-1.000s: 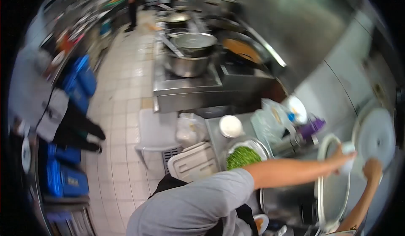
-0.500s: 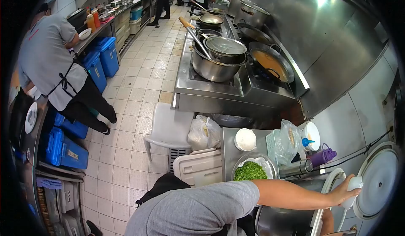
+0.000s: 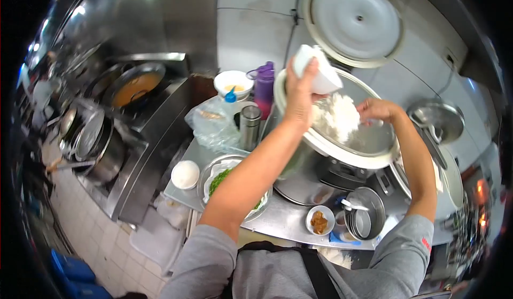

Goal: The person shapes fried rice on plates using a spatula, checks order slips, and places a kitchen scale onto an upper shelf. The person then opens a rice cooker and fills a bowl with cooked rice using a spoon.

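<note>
My left hand (image 3: 302, 87) is closed round a small white bowl (image 3: 320, 73), tilted over the near left side of a large rice cooker (image 3: 350, 159). Inside the cooker's rim, a heap of white rice (image 3: 342, 118) shows below the bowl. My right hand (image 3: 378, 110) reaches over the opening from the right, its curled fingers at the edge of the rice. Whatever those fingers grip is hidden or blurred. The cooker's round lid (image 3: 358, 21) stands raised against the tiled wall.
Left of the cooker are a purple bottle (image 3: 264, 87), a steel cylinder (image 3: 250, 125), a plastic bag (image 3: 214, 125) and a bowl of chopped greens (image 3: 218, 181). In front sit a small bowl of brown food (image 3: 319, 221) and a steel pot (image 3: 374, 205). A stove (image 3: 144, 154) is further left.
The view has swung right, from the aisle to the cooker. My left hand still holds the white bowl, now tilted over the opening. My right hand has come into view beside the rice.
</note>
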`<state>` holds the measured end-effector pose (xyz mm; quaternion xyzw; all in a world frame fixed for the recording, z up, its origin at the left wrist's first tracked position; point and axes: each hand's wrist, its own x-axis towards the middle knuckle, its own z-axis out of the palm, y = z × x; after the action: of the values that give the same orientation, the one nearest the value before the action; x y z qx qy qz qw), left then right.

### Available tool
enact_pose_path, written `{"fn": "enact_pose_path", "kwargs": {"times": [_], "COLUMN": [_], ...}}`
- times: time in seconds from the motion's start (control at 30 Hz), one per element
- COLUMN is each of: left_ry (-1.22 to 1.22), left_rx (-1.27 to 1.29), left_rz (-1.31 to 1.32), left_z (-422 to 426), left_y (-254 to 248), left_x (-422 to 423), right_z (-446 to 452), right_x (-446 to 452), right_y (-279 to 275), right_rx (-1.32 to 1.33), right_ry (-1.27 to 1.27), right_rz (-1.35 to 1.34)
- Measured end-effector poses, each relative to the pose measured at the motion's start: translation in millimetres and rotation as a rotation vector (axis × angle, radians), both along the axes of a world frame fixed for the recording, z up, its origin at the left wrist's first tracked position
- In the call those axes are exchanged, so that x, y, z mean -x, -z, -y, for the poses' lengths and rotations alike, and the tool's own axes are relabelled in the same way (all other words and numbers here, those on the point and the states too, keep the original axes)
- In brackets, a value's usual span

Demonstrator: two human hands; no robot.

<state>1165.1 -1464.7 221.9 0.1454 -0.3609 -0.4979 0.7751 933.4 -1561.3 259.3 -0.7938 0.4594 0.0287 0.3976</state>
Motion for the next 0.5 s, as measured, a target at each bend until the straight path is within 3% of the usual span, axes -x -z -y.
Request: {"fn": "enact_pose_path", "kwargs": {"times": [0.23,0.3,0.4,0.5], "left_ry": [0.055,0.077,0.11,0.097], "left_rx": [-0.099,-0.168,-0.247,-0.253], "left_rz": [0.148,0.22,0.282,0.252], "left_z": [3,10,8,10], "left_y": [2,3,-2,-2], "left_x": [2,3,4,5], "right_z": [2,-24,-53,-105], "right_x": [11,-20,-63,-99], "right_y": [-69,-79,-58,-32], "right_rx": [0.529,0.824,1.216,1.314], "right_ry": [0.193,0.233,0.187,0.045], "right_rz": [-0.022,-0.166,-0.449,-0.568]}}
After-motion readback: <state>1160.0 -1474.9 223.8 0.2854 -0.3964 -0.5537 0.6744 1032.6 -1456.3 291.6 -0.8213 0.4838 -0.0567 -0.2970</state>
